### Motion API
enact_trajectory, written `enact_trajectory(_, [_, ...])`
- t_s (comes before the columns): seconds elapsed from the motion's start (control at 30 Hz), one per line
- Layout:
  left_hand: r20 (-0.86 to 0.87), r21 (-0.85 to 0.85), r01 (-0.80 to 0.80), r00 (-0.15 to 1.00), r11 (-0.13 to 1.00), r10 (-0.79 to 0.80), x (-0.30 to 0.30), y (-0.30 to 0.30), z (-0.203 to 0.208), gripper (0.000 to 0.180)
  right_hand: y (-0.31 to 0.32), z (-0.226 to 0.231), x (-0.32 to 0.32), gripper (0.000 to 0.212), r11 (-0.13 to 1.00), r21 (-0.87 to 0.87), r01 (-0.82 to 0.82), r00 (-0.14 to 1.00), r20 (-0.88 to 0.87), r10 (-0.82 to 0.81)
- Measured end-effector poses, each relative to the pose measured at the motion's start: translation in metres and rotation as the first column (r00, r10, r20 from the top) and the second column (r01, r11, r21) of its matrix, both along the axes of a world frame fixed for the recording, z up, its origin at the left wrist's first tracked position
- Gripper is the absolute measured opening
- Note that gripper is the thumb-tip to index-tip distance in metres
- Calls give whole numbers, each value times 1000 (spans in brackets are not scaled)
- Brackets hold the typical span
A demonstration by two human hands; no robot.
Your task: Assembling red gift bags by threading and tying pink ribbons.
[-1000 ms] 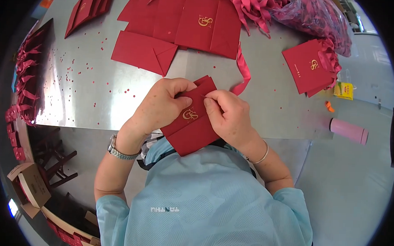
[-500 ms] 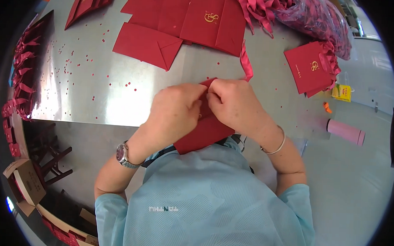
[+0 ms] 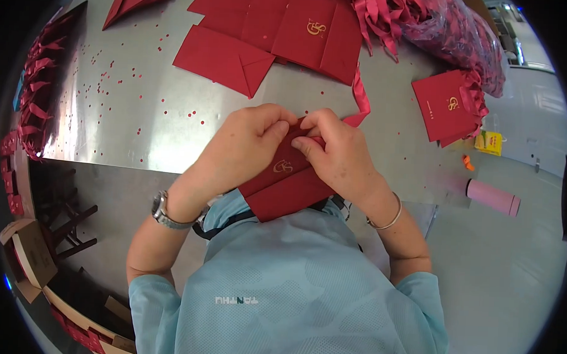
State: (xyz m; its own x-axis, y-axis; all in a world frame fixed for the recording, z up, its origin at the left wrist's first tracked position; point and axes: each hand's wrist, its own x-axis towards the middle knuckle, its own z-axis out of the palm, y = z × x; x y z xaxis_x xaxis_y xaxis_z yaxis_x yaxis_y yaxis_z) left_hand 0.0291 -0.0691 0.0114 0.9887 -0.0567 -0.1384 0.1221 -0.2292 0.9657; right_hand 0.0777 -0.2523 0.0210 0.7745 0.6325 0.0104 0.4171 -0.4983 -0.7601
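Observation:
A red paper gift bag (image 3: 283, 192) with a gold emblem lies flat against my lap at the table's front edge. My left hand (image 3: 247, 141) pinches its upper edge, thumb and forefinger pressed together. Just to the right, my right hand (image 3: 340, 151) grips the same edge, its thumb lying on the front face. A pink-red ribbon (image 3: 361, 98) curls up from beside my right hand; whether it passes into the bag is hidden by my fingers.
Flat red bags (image 3: 222, 56) lie overlapped at the table's far middle. A plastic-wrapped ribbon bundle (image 3: 454, 33) sits far right, above a stack of ribboned bags (image 3: 442, 107). More ribboned bags (image 3: 39, 100) stand at left. A pink bottle (image 3: 492, 198) lies at the right edge.
Both hands have loosened from tighter fists, and my left hand has shifted slightly left, uncovering the gold emblem. The whole view has shifted a little.

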Motion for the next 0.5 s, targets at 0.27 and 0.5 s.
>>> enact_trajectory(0.27, [-73,-59,202,976,977,-206,19,9,9,18,-6,-1,-5,28,997,61,39,998,39,-41])
enact_trajectory(0.5, [132,316,231,950,920,-284,17,3,-2,14,-9,9,-6,30,997,60,42,979,-201,-29])
